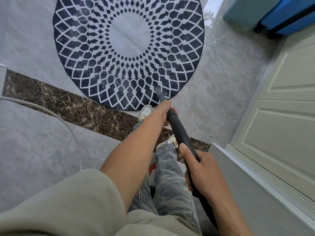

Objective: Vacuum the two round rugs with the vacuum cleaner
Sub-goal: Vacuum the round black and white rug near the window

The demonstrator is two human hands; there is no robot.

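- Navy-and-white round rug [127,48] lies flat on grey tile [25,40]; thin, soft, likely to ruck under suction.
- Left hand [164,113] wraps the vacuum wand [181,135] at its fore end.
- Wand judged rigid, light; tip rests on rug's near edge.
- Right hand [204,174] grips its rear, thumb along top.

Rug [95,53] ahead of left grip [166,114]: navy-black with a white diamond lattice, diamonds shrinking toward a plain light-grey centre.
Vacuum tube [180,135] running from left grip to right grip [204,171]: matte black, tip dark grey.
Floor [221,82]: grey tile, faint pale veining.
Strip [68,106] left of left grip: dark brown marble, white and tan veins.
Cable [42,108] further left: light grey.
Suitcase [289,16] far beyond right grip: bright blue, black trim.
Door [289,116] right of right grip: pale cream panels.
Trousers [170,176] under the grips: washed grey, blotchy.
Sleeve [68,201]: beige.
Shoe [145,112] beside left grip: white.
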